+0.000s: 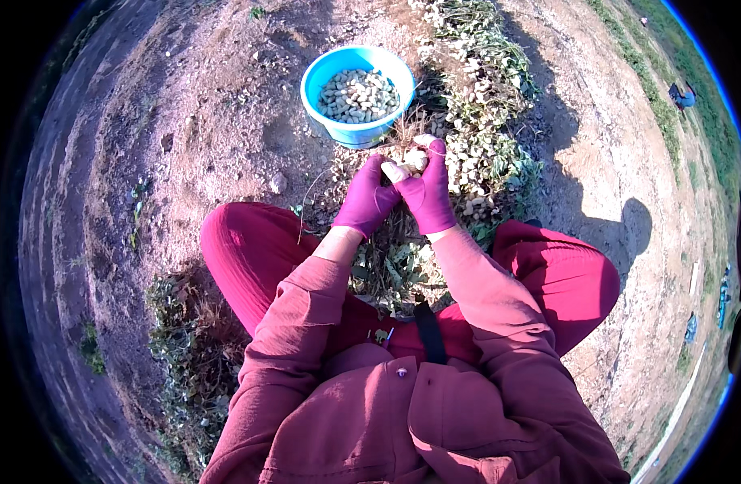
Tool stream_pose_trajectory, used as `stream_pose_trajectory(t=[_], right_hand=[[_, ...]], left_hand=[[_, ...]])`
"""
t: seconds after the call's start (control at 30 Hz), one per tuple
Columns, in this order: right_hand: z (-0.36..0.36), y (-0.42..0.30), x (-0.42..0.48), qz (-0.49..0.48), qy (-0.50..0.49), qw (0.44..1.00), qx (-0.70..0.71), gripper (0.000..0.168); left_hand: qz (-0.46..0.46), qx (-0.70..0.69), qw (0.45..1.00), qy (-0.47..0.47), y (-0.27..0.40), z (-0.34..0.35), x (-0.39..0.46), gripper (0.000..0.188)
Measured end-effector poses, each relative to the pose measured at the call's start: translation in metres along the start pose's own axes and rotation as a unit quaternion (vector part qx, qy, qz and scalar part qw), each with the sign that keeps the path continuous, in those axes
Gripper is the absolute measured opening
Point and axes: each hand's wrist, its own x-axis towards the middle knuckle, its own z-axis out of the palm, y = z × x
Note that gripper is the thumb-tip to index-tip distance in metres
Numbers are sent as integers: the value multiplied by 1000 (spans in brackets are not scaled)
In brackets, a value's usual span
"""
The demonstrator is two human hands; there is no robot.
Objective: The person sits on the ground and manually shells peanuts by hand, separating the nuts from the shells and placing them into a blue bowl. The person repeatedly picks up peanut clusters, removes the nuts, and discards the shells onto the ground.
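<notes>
My left hand (370,195) wears a purple glove and is closed around what looks like a peanut plant, with its thin brown roots (408,126) poking out beyond my fingers. Pressed against it, my right hand (429,192), in a matching glove with bare fingertips, grips pale peanut pods (415,158) between thumb and fingers. Just beyond both hands stands a blue plastic basin (358,134), partly filled with loose peanuts (359,97). My fingers hide most of the plant where they meet.
A long row of pulled peanut plants (476,103), pods showing, runs from the far side to my right knee. Leafy stems (394,263) lie between my crossed legs. Another plant heap (192,357) sits at my left. Far right, a person (683,97) is on the field.
</notes>
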Motion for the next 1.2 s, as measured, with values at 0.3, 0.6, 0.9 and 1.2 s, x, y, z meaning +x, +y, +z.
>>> stream_pose_trajectory(t=[0.3, 0.6, 0.9, 1.2], right_hand=[[-4, 14, 1, 60, -44, 996, 40, 19], [-13, 1, 7, 220, 42, 939, 260, 18], [-21, -14, 13, 370, 0, 840, 396, 19], [-39, -9, 20, 368, -203, 853, 310, 22]], left_hand=[[-63, 92, 994, 6, -4, 0, -5, 54], [-65, -218, 974, -11, 7, 4, -8, 52], [-63, -357, 931, -29, 33, 3, -11, 44], [-72, -310, 947, 40, 37, -10, -8, 32]])
